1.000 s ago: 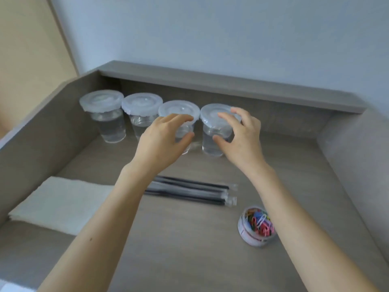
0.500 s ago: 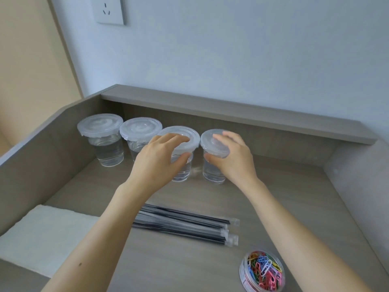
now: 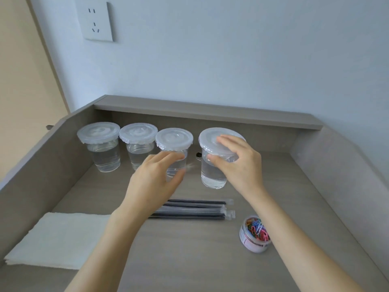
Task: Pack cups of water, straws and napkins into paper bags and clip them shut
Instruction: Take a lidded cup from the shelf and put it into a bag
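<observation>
The right grip (image 3: 237, 165) clasps the lid (image 3: 210, 138) of the rightmost cup (image 3: 212, 178) of water, thumb under the rim, fingers on top. The left grip (image 3: 153, 182) curves loosely just before the third cup (image 3: 174, 140); contact is unclear. Nearer on the surface (image 3: 189, 260) lie napkins (image 3: 56, 239), wrapped black straws (image 3: 200, 209) and a tub of coloured clips (image 3: 255, 234)

My right hand (image 3: 235, 165) reaches far forward, its forearm running up from the near right, thumb and fingers (image 3: 226, 142) curled round a cup (image 3: 211, 177). My left hand (image 3: 154, 182) hovers just left of it, loosely curved, holding nothing.
</observation>
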The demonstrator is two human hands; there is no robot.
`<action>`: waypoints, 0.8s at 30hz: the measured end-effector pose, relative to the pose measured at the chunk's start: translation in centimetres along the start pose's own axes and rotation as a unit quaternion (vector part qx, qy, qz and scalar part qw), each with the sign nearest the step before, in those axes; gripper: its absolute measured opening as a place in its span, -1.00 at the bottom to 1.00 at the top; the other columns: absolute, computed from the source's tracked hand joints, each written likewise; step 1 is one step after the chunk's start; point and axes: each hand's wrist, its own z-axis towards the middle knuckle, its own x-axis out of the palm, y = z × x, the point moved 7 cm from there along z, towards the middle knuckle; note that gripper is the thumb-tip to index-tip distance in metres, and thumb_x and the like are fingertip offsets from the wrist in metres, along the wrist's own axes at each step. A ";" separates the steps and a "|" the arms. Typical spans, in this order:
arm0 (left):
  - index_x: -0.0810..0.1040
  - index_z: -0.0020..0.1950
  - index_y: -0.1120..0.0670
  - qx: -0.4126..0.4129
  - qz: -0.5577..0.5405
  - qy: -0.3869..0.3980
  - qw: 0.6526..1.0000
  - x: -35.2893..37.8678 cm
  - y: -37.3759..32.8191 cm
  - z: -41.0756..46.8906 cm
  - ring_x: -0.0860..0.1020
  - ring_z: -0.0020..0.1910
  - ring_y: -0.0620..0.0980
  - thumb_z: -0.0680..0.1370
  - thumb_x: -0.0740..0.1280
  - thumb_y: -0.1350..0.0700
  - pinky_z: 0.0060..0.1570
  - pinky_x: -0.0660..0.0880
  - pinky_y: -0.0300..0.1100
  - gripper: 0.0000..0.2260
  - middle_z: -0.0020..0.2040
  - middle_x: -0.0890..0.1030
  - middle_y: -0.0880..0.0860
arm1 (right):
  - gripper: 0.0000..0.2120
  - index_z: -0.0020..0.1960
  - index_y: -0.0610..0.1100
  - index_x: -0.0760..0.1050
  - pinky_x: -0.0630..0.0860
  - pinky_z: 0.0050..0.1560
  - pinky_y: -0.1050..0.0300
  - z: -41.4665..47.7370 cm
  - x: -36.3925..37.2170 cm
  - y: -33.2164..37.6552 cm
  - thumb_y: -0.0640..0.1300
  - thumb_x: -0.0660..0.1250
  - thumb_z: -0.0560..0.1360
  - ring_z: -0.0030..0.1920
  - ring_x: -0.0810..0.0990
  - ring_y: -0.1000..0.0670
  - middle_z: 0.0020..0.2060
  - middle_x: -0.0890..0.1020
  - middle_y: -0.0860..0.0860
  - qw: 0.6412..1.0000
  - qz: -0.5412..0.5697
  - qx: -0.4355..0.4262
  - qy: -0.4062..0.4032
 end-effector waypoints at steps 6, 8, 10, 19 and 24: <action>0.53 0.20 -0.09 0.015 -0.040 0.051 0.998 -1.3 -1.3 -3.9 0.47 0.11 -0.07 0.50 0.29 -0.06 -0.03 0.43 -0.11 -0.72 0.13 0.53 -0.22 | -0.65 0.10 -0.03 0.60 0.29 0.09 0.53 -6.0 -3.1 4.0 -0.14 0.52 0.32 0.10 0.40 0.44 0.03 0.48 0.35 0.999 0.022 0.034 -0.024; 0.53 0.20 -0.09 0.019 -0.049 0.067 0.996 -1.5 -2.1 -5.4 0.48 0.13 -0.05 0.49 0.28 -0.06 0.00 0.47 -0.07 -0.71 0.13 0.53 -0.21 | -0.65 0.10 -0.05 0.60 0.28 0.05 0.55 -8.0 -4.2 5.2 -0.16 0.52 0.32 0.06 0.40 0.48 0.01 0.46 0.40 0.999 0.019 0.035 -0.032; 0.55 0.19 -0.06 0.028 -0.057 0.073 0.995 -1.6 -3.2 -7.0 0.49 0.13 -0.04 0.50 0.31 -0.02 -0.01 0.45 -0.11 -0.73 0.11 0.54 -0.20 | -0.64 0.09 0.00 0.59 0.36 -0.01 0.47 -10.0 -5.4 5.8 -0.15 0.53 0.32 -0.04 0.46 0.43 -0.04 0.47 0.49 0.998 0.028 0.054 -0.034; 0.53 0.17 -0.14 0.113 -0.118 0.126 0.979 1.3 -15.6 -13.8 0.52 -0.05 0.00 0.46 0.22 -0.13 -0.11 0.50 -0.09 -0.69 0.10 0.58 -0.18 | -0.63 0.08 0.00 0.55 0.39 0.11 0.42 -20.9 -18.5 4.6 -0.08 0.49 0.29 0.12 0.49 0.32 0.05 0.55 0.26 0.986 0.009 0.069 -0.153; 0.54 0.21 -0.06 0.140 -0.161 0.178 0.961 7.8 -27.4 -19.9 0.45 -0.19 0.00 0.52 0.32 0.00 -0.05 0.51 -0.01 -0.74 0.15 0.57 -0.12 | -0.62 0.09 -0.10 0.58 0.38 0.12 0.44 -28.7 -30.1 1.6 -0.09 0.49 0.29 0.12 0.48 0.31 0.04 0.54 0.23 0.979 -0.067 0.079 -0.176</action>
